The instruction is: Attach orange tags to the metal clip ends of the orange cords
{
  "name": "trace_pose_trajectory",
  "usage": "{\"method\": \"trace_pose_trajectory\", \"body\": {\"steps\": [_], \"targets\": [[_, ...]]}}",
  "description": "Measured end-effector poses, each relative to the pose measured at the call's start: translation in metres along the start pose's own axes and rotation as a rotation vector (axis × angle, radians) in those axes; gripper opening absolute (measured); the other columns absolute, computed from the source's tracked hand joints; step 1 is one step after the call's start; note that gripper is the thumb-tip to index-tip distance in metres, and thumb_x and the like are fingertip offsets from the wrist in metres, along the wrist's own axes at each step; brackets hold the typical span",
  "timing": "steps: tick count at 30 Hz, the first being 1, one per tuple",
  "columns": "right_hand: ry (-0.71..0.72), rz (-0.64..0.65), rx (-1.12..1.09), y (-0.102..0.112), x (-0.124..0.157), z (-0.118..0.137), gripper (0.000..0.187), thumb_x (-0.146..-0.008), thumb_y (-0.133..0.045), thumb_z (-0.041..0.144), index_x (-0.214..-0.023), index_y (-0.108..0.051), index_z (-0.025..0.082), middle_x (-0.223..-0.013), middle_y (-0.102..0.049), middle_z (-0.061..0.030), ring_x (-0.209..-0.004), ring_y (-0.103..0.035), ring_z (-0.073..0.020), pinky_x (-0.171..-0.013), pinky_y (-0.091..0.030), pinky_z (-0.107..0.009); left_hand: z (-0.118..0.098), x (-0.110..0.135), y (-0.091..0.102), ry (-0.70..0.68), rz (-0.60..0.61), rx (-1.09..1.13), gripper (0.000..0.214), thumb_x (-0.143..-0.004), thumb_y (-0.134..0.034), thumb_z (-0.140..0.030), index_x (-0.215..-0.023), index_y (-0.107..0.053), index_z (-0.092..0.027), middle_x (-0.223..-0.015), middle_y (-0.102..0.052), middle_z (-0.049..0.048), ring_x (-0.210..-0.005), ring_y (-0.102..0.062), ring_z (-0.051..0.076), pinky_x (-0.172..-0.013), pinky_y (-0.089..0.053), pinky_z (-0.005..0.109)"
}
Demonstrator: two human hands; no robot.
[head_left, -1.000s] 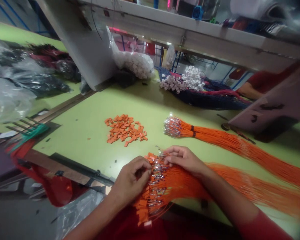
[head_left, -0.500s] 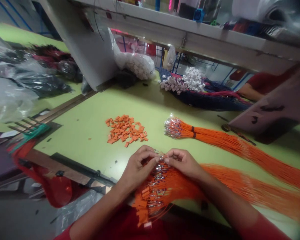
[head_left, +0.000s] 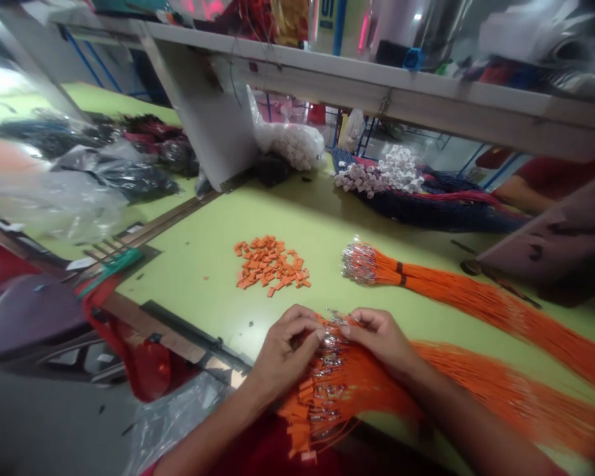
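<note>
My left hand (head_left: 285, 350) and my right hand (head_left: 381, 340) meet over the metal-tipped ends of a loose bundle of orange cords (head_left: 347, 383). Both pinch at these shiny ends, and the fingers hide exactly what they hold. Small orange tags (head_left: 300, 416) hang among the cords near my body. Beyond my hands lies a pile of loose orange tags (head_left: 270, 264) on the green table (head_left: 203, 284). To the right is a second orange cord bundle (head_left: 426, 277), tied with a dark band, its metal ends gathered at the far end.
A heap of white pieces (head_left: 384, 173) rests on dark blue cords (head_left: 441, 215) at the table's back. A shelf (head_left: 377, 99) runs overhead. Plastic bags (head_left: 104, 175) lie at left, a red bag (head_left: 149, 370) hangs by the near edge, and a co-worker's forearm (head_left: 518, 195) shows at right.
Since one second ago, my left hand has moved up and right, closer to my right hand at the metal ends. The whole view has also shifted slightly.
</note>
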State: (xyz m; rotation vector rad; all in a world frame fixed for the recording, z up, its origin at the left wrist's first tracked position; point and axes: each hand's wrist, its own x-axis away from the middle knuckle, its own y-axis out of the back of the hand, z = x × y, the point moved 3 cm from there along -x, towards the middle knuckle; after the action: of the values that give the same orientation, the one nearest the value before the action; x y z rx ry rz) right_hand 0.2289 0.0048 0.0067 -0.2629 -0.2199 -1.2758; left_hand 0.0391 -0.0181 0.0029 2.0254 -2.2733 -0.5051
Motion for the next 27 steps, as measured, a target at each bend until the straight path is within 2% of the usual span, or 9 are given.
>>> {"method": "trace_pose_trajectory", "body": {"steps": [3,5,7,10,13,17,19,22,27], "targets": [[0.015,-0.024,0.005,-0.002,0.001,0.002,0.038,-0.064,-0.084,0.048,-0.065,-0.064,0.015,-0.062,-0.064,0.0021,-0.056,-0.053,-0.0112,-0.059,-0.041,-0.024,0.013,-0.007,0.028,0.003,-0.144,-0.288,0.014,-0.089,-0.059,-0.032,-0.096,-0.066,-0.021,-0.092,-0.063,0.0043,-0.074,-0.057,0.017,-0.069,-0.046,0.029],[0.011,-0.032,-0.002,-0.003,0.000,0.003,0.039,-0.063,-0.085,0.048,-0.064,-0.062,0.016,-0.061,-0.063,0.0022,-0.056,-0.052,-0.0113,-0.058,-0.041,-0.024,0.024,-0.016,0.050,0.063,-0.251,-0.523,0.016,-0.087,-0.060,-0.033,-0.096,-0.063,-0.020,-0.092,-0.062,0.0046,-0.073,-0.056,0.018,-0.066,-0.044,0.030],[0.012,-0.035,0.001,-0.004,0.000,0.003,0.039,-0.064,-0.084,0.048,-0.064,-0.062,0.016,-0.061,-0.062,0.0022,-0.056,-0.052,-0.0112,-0.058,-0.041,-0.024,0.033,-0.025,0.065,0.119,-0.255,-0.689,0.015,-0.086,-0.059,-0.033,-0.091,-0.063,-0.020,-0.092,-0.060,0.0057,-0.078,-0.057,0.021,-0.063,-0.042,0.030],[0.034,-0.057,0.016,-0.004,0.000,0.003,0.039,-0.065,-0.083,0.048,-0.063,-0.061,0.016,-0.060,-0.060,0.0028,-0.056,-0.050,-0.0110,-0.058,-0.041,-0.024,0.040,-0.034,0.074,0.138,-0.213,-0.746,0.015,-0.087,-0.055,-0.032,-0.085,-0.064,-0.020,-0.092,-0.059,0.0063,-0.081,-0.058,0.023,-0.064,-0.042,0.032],[0.062,-0.085,0.015,-0.003,0.000,0.004,0.040,-0.064,-0.083,0.049,-0.061,-0.059,0.016,-0.058,-0.058,0.0034,-0.055,-0.047,-0.0104,-0.057,-0.040,-0.024,0.038,-0.032,0.067,0.099,-0.185,-0.574,0.016,-0.087,-0.054,-0.033,-0.082,-0.063,-0.020,-0.085,-0.060,0.0047,-0.075,-0.057,0.021,-0.066,-0.044,0.032],[0.074,-0.090,0.025,-0.003,0.002,0.007,0.041,-0.064,-0.082,0.049,-0.060,-0.058,0.016,-0.058,-0.055,0.0037,-0.054,-0.044,-0.0093,-0.056,-0.036,-0.023,0.028,-0.016,0.036,0.168,0.045,0.000,0.020,-0.089,-0.056,-0.040,-0.092,-0.062,-0.021,-0.077,-0.065,0.0019,-0.067,-0.059,0.017,-0.062,-0.048,0.028],[0.081,-0.083,0.037,-0.003,0.003,0.008,0.040,-0.065,-0.081,0.048,-0.060,-0.058,0.017,-0.058,-0.054,0.0039,-0.054,-0.042,-0.0090,-0.055,-0.035,-0.023,0.021,-0.009,0.021,0.200,0.116,0.182,0.019,-0.089,-0.059,-0.039,-0.093,-0.063,-0.021,-0.079,-0.067,0.0019,-0.066,-0.060,0.015,-0.061,-0.048,0.026],[0.103,-0.065,0.048,-0.003,0.004,0.008,0.037,-0.067,-0.080,0.047,-0.062,-0.059,0.016,-0.058,-0.053,0.0041,-0.054,-0.042,-0.0089,-0.056,-0.035,-0.024,0.013,-0.003,0.008,0.205,0.130,0.260,0.014,-0.087,-0.063,-0.034,-0.091,-0.066,-0.021,-0.078,-0.067,0.0023,-0.066,-0.060,0.014,-0.061,-0.049,0.024],[0.114,-0.043,0.072,-0.004,0.004,0.009,0.033,-0.069,-0.078,0.044,-0.063,-0.060,0.016,-0.058,-0.053,0.0039,-0.054,-0.043,-0.0090,-0.056,-0.036,-0.024,0.011,-0.002,0.005,0.200,0.135,0.264,0.012,-0.086,-0.064,-0.031,-0.092,-0.069,-0.022,-0.077,-0.068,0.0025,-0.066,-0.060,0.014,-0.061,-0.049,0.024]]}}
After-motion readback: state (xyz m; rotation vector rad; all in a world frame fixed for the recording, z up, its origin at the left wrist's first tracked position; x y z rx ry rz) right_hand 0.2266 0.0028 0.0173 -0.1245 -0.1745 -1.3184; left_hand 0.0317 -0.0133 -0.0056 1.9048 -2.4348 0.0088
